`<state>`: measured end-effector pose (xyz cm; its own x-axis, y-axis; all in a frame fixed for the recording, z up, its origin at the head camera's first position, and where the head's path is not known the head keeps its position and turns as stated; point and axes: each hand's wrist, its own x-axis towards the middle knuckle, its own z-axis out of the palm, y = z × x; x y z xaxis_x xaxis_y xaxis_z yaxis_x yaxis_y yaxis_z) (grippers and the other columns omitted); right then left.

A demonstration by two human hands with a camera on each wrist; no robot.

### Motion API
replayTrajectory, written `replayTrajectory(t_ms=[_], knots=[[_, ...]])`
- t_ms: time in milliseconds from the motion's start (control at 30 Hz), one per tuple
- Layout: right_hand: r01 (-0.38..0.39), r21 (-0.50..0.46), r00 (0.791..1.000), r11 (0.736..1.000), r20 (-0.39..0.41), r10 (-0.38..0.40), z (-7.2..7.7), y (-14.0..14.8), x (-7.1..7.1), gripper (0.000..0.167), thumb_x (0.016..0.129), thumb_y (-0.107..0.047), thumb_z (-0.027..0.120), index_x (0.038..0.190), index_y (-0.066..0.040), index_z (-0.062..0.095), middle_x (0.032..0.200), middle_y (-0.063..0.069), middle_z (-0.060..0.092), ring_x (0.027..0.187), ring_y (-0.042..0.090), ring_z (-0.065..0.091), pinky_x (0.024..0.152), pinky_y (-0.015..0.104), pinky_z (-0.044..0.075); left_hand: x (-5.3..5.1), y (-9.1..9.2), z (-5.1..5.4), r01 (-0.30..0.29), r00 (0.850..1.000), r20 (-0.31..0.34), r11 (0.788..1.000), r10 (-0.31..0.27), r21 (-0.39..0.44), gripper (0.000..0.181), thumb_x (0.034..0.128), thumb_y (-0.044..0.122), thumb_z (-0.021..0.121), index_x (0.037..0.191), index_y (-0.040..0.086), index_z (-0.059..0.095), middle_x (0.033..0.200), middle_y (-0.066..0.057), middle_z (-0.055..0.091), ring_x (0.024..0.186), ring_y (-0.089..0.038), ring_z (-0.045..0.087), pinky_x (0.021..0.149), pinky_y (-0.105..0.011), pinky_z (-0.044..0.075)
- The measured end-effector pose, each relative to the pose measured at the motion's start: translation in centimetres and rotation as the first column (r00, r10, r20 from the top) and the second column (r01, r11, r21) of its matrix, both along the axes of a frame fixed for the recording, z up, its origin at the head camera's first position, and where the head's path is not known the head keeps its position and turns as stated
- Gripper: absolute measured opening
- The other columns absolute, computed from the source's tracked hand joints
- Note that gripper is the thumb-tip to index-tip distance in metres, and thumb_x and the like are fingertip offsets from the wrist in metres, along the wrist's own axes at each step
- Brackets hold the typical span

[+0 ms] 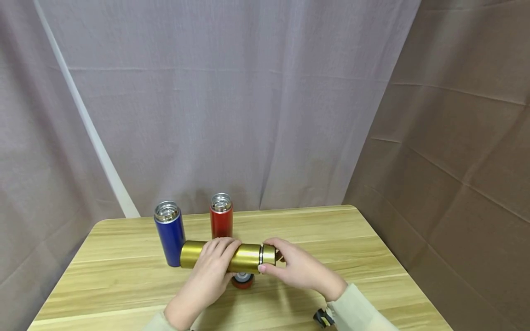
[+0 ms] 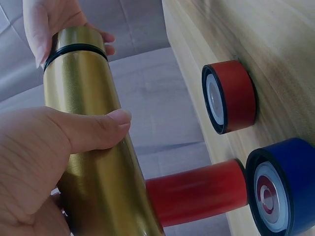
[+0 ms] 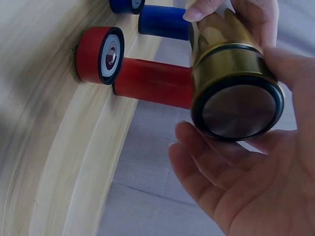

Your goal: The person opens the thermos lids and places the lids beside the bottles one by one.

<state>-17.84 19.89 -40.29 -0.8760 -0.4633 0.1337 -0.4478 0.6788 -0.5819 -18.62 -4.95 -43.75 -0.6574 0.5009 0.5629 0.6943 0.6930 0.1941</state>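
Observation:
A gold thermos flask lies sideways in the air above the table. My left hand grips its body, with the thumb across the side in the left wrist view. At the other end, my right hand holds the gold lid between thumb and fingers; the lid sits on the flask. Behind stand a blue flask and a red flask, both without lids. A red lid and a blue lid rest on the table, undersides up. In the head view the blue lid is hidden.
The wooden table has its back edge close to a grey curtain. A brown cloth wall stands along the right. A small black device sits by the right sleeve.

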Motion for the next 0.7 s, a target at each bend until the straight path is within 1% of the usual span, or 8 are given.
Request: replayTrajectory(t_ms=[67, 133, 267, 400, 500, 633, 700], knots=[[-0.005, 0.017, 1.0, 1.0, -0.007, 0.005, -0.1, 0.01, 0.04, 0.063, 0.085, -0.06, 0.062, 0.13, -0.017, 0.051, 0.108, -0.009, 0.058, 0.093, 0.008, 0.057, 0.079, 0.033, 0.052, -0.03, 0.03, -0.05, -0.006, 1.0, -0.002, 1.0, 0.006, -0.019, 0.079, 0.0626, 0.012, 0.09, 0.132, 0.011, 0.052, 0.125, -0.008, 0.056, 0.116, -0.027, 0.05, 0.104, -0.046, 0.034], [0.002, 0.031, 1.0, 1.0, -0.013, -0.002, -0.14, 0.02, 0.13, 0.068, 0.084, -0.059, 0.065, 0.134, -0.017, 0.049, 0.115, -0.007, 0.057, 0.095, 0.008, 0.057, 0.081, 0.034, 0.052, -0.04, 0.04, -0.11, -0.009, 1.0, -0.003, 1.0, 0.009, -0.029, 0.079, 0.0622, 0.011, 0.09, 0.132, 0.011, 0.053, 0.125, -0.008, 0.056, 0.117, -0.026, 0.049, 0.104, -0.046, 0.034], [0.023, 0.071, 0.999, 0.997, -0.028, -0.021, -0.38, -0.11, 0.24, 0.075, 0.082, -0.051, 0.072, 0.142, -0.019, 0.042, 0.127, -0.005, 0.052, 0.098, 0.009, 0.056, 0.082, 0.032, 0.051, -0.1, 0.01, -0.27, -0.012, 1.0, -0.008, 0.999, 0.011, -0.041, 0.08, 0.0615, 0.01, 0.09, 0.133, 0.012, 0.054, 0.125, -0.007, 0.056, 0.118, -0.027, 0.049, 0.104, -0.046, 0.033], [0.028, 0.122, 0.997, 0.992, -0.08, -0.019, -0.72, -0.41, 0.32, 0.078, 0.08, -0.037, 0.078, 0.144, -0.015, 0.04, 0.127, -0.002, 0.049, 0.099, 0.011, 0.055, 0.084, 0.033, 0.051, -0.17, -0.01, -0.45, -0.019, 1.0, -0.024, 0.999, 0.018, -0.049, 0.08, 0.0607, 0.011, 0.09, 0.133, 0.013, 0.054, 0.126, -0.008, 0.056, 0.118, -0.027, 0.049, 0.104, -0.047, 0.031], [0.036, 0.148, 0.992, 0.988, -0.129, -0.017, -0.84, -0.61, 0.41, 0.077, 0.078, -0.027, 0.08, 0.143, -0.01, 0.041, 0.127, 0.0, 0.047, 0.102, 0.012, 0.054, 0.089, 0.035, 0.05, -0.2, -0.08, -0.67, -0.024, 0.999, -0.04, 0.999, 0.023, -0.035, 0.082, 0.0585, 0.012, 0.091, 0.132, 0.011, 0.055, 0.125, -0.01, 0.057, 0.117, -0.029, 0.05, 0.102, -0.049, 0.031], [0.066, 0.137, 0.985, 0.988, -0.166, -0.043, -0.82, -0.64, 0.47, 0.073, 0.076, -0.015, 0.08, 0.139, -0.01, 0.044, 0.127, 0.001, 0.047, 0.106, 0.014, 0.054, 0.092, 0.036, 0.049, -0.26, -0.28, -0.89, -0.039, 0.998, -0.054, 0.999, 0.038, -0.012, 0.084, 0.0561, 0.012, 0.092, 0.132, 0.008, 0.055, 0.123, -0.012, 0.057, 0.114, -0.031, 0.051, 0.1, -0.05, 0.034], [0.093, 0.126, 0.981, 0.988, -0.184, -0.069, -0.78, -0.49, 0.44, 0.073, 0.074, -0.013, 0.08, 0.138, -0.01, 0.045, 0.126, 0.002, 0.047, 0.106, 0.015, 0.054, 0.092, 0.037, 0.049, -0.31, -0.36, -0.88, -0.051, 0.997, -0.05, 0.999, 0.05, -0.006, 0.085, 0.0567, 0.013, 0.092, 0.133, 0.007, 0.054, 0.123, -0.012, 0.057, 0.114, -0.032, 0.051, 0.099, -0.05, 0.035]])
